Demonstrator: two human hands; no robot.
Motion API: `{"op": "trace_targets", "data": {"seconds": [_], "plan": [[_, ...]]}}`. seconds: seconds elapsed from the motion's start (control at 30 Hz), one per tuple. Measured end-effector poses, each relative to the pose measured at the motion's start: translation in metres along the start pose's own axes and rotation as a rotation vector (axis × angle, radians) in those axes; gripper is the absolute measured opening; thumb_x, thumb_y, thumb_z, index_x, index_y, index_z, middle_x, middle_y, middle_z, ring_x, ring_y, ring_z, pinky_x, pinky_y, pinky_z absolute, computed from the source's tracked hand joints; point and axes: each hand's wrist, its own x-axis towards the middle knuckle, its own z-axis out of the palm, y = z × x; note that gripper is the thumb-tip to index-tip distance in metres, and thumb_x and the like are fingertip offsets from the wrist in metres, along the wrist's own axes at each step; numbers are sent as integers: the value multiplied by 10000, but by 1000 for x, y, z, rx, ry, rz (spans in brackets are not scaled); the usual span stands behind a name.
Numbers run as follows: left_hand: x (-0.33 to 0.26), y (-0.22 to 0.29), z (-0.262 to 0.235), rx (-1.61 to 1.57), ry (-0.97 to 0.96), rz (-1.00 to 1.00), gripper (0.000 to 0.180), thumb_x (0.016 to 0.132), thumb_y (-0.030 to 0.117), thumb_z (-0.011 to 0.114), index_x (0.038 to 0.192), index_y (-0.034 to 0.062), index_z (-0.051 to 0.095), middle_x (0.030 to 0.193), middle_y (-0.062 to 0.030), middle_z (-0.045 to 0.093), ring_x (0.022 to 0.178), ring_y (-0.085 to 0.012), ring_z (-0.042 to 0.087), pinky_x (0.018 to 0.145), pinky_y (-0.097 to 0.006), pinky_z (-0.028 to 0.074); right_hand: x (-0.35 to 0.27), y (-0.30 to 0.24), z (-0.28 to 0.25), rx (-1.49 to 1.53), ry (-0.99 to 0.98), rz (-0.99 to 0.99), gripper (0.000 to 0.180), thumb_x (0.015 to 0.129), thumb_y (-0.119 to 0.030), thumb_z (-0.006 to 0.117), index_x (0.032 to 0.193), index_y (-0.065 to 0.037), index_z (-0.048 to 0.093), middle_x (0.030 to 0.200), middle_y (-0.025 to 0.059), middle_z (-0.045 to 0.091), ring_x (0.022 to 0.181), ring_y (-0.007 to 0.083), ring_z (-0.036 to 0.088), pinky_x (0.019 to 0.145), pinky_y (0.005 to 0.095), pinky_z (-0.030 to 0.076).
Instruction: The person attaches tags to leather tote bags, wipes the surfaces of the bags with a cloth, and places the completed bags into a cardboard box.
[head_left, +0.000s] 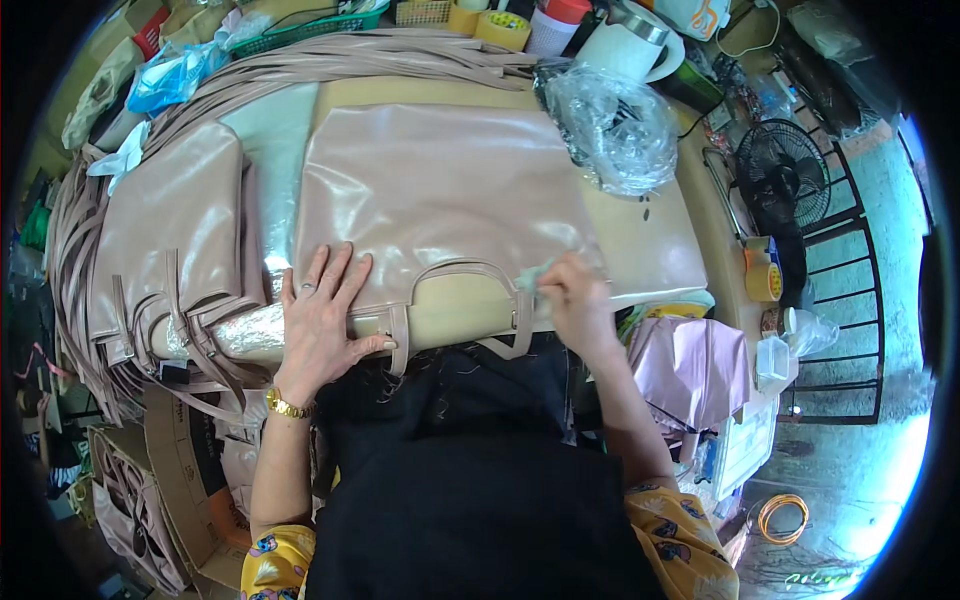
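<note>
A glossy dusty-pink bag [440,170] lies flat on the work table, its curved handle [462,268] and short straps toward me. My left hand [322,315] rests on the bag's near left part, fingers spread and thumb beside a strap [398,335]. Pinched in my right hand [578,305] is a small pale-green cloth [532,277], pressed on the bag just right of the handle. Motion slightly blurs that hand. Left of this bag lies a stack of similar pink bags [180,220] with buckled straps hanging over the near edge.
Long pink strips [400,45] run along the table's far and left sides. Crumpled clear plastic [625,125] sits at the back right, before a white jug [622,45]. A black fan [783,172], tape roll [764,282] and pink pouch [690,370] are at right; a cardboard box [185,480] stands lower left.
</note>
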Motion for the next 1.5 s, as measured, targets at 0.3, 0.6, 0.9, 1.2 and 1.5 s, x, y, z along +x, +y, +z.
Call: {"op": "trace_targets", "data": {"seconds": [0.3, 0.6, 0.9, 1.2, 1.5], "plan": [[2, -5, -2, 10, -11, 45, 1029, 606, 701, 693, 1466, 206, 421, 1529, -58, 376, 1425, -315, 308, 1115, -621, 215, 9, 7, 35, 10, 85, -164, 59, 763, 56, 586, 779, 1, 571, 816, 159, 562, 802, 353, 580, 716, 433, 477], [0, -37, -8, -282, 77, 134, 306, 827, 250, 718, 1111, 136, 724, 1234, -95, 654, 1249, -310, 535, 1075, -518, 352, -14, 7, -46, -426, 21, -385, 128, 758, -59, 678, 876, -40, 633, 921, 115, 614, 938, 307, 590, 848, 422, 430], [23, -30, -42, -436, -192, -393, 390, 977, 315, 543, 979, -58, 656, 766, -222, 643, 700, -317, 620, 688, -386, 477, 23, 20, -53, -69, -248, 193, 203, 911, -182, 606, 839, 5, 637, 735, 209, 644, 679, 388, 626, 650, 447, 491], [16, -59, -13, -732, -158, -213, 297, 1013, 227, 461, 1035, -32, 605, 855, -100, 620, 849, -159, 544, 825, -308, 447, 0, 38, -13, -327, 81, 20, 250, 839, -136, 664, 1040, -12, 581, 907, 197, 609, 827, 390, 596, 725, 462, 460], [6, -61, -5, -943, -110, -236, 308, 957, 235, 459, 1069, 15, 643, 954, -139, 684, 902, -246, 633, 855, -327, 468, 35, -62, 16, -194, 168, -331, 387, 818, -18, 602, 1196, 35, 537, 1090, 227, 566, 984, 385, 542, 856, 457, 439]]}}
